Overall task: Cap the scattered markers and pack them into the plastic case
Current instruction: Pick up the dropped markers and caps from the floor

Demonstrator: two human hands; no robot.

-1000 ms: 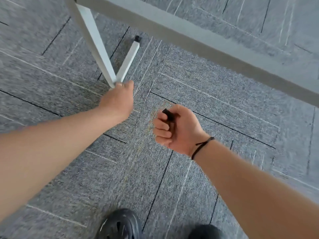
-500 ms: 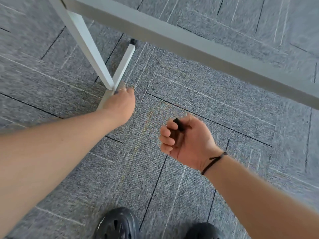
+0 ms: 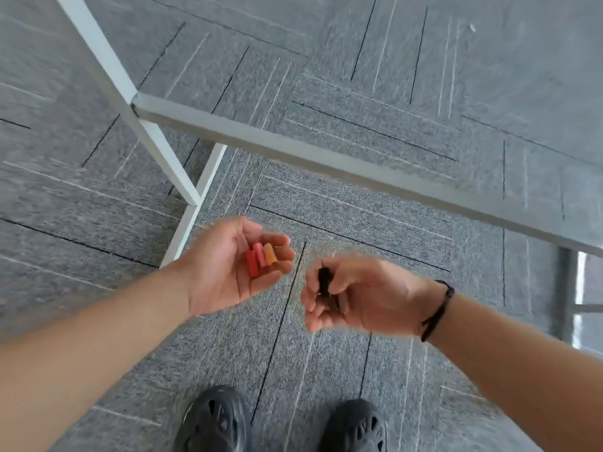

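**Caps in both hands, no markers or case in sight**

Nearest, at the bottom edge: two dark perforated shoes (image 3: 215,419) planted on the carpet, one on each side of a dark seam.

Above them, two bare forearms reaching forward. Left hand (image 3: 228,265) turned palm up and cupped, fingers loosely bent, cradling three small caps (image 3: 261,259) side by side — red, pink and orange — lying across the base of the fingers rather than clamped. Right hand (image 3: 352,295) curled round a small dark cap (image 3: 324,278), pinched between thumb and bent fingers; blurred, so exact shape hard to tell. Black cord bracelet (image 3: 437,308) on that wrist. Hands near each other but apart.

Likely step: gathering dropped caps off the floor before matching them to markers. Markers and plastic case nowhere in view, presumably up on the table.

Risks from here: the three bright caps sitting loose in an open palm, so a tilt of the wrist while straightening up could spill them back onto the carpet. Adding the dark cap to the same palm could nudge one out. Mismatching colours later also possible.

Farther out: white metal table frame (image 3: 182,177), a leg and brace meeting near the left hand, a long rail running off to the right edge. Grey carpet tiles (image 3: 359,125) with dark seams and pale stripes filling the floor. Pale bright strip at far right, unclear.
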